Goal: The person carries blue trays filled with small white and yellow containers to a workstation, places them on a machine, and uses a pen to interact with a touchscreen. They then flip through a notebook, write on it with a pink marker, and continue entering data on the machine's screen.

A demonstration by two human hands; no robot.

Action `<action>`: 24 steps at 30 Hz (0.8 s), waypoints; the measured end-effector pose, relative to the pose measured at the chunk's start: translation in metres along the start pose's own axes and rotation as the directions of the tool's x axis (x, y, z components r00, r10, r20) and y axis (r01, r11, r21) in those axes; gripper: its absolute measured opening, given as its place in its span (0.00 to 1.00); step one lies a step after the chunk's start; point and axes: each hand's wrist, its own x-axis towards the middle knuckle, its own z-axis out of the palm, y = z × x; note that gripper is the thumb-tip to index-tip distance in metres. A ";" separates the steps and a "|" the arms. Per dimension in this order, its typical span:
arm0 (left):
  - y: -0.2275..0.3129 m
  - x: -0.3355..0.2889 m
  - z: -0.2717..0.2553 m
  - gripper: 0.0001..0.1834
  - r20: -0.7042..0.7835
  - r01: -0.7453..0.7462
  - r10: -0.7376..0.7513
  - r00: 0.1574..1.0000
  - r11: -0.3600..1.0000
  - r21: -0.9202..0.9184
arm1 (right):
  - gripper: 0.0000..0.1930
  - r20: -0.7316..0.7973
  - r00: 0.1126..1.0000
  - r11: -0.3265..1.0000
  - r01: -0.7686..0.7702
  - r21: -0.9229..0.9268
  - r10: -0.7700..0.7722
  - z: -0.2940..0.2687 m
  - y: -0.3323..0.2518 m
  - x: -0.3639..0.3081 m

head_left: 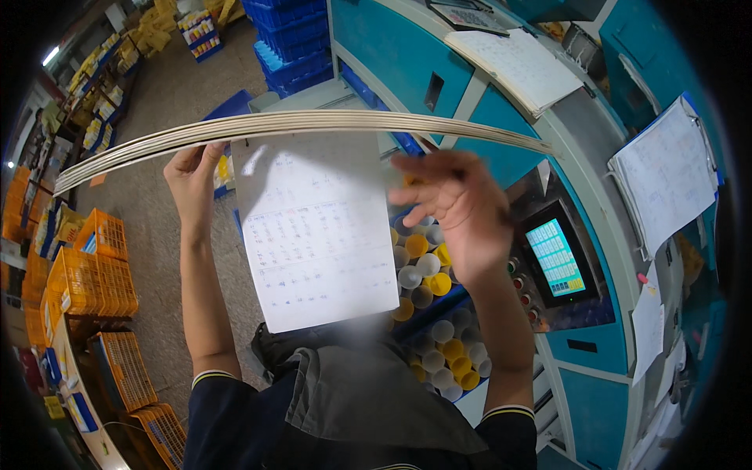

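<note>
A bundle of long, thin, pale strips (313, 121) bows across the upper view, stacked in layers edge-on. My left hand (192, 168) is closed at its underside, left of the middle; the fingertips are partly hidden there. Below the bundle hangs a white sheet of paper (317, 235) with handwritten rows, a small dark clip at its upper left corner. My right hand (454, 207) is raised beside the sheet's right edge, blurred by motion. Its fingers are spread with nothing visible in them.
To the right stands a teal machine with a lit touchscreen (554, 257) and buttons. Trays of yellow and whitish tubes (419, 274) lie below my right hand. A clipboard (666, 176) hangs farther right. Blue crates (290, 39) are stacked ahead, orange baskets (90, 278) at the left.
</note>
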 end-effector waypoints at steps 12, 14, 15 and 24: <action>-0.001 0.005 0.002 0.12 -0.022 -0.004 0.004 1.000 1.000 -0.024 | 0.16 -0.201 0.877 0.536 -0.433 -0.725 0.437 -0.023 0.080 -0.092; -0.002 0.005 0.002 0.12 -0.030 -0.002 0.001 1.000 1.000 -0.021 | 0.16 -0.236 0.852 0.509 -0.477 -0.716 0.467 -0.025 0.082 -0.093; -0.003 0.005 0.001 0.12 -0.023 -0.008 0.008 1.000 1.000 -0.022 | 0.15 -0.223 0.868 0.521 -0.453 -0.723 0.444 -0.026 0.083 -0.093; -0.005 0.006 0.002 0.11 -0.023 -0.006 0.004 1.000 0.998 -0.068 | 0.13 -0.068 0.931 0.405 -0.220 -0.887 0.357 -0.016 0.046 -0.082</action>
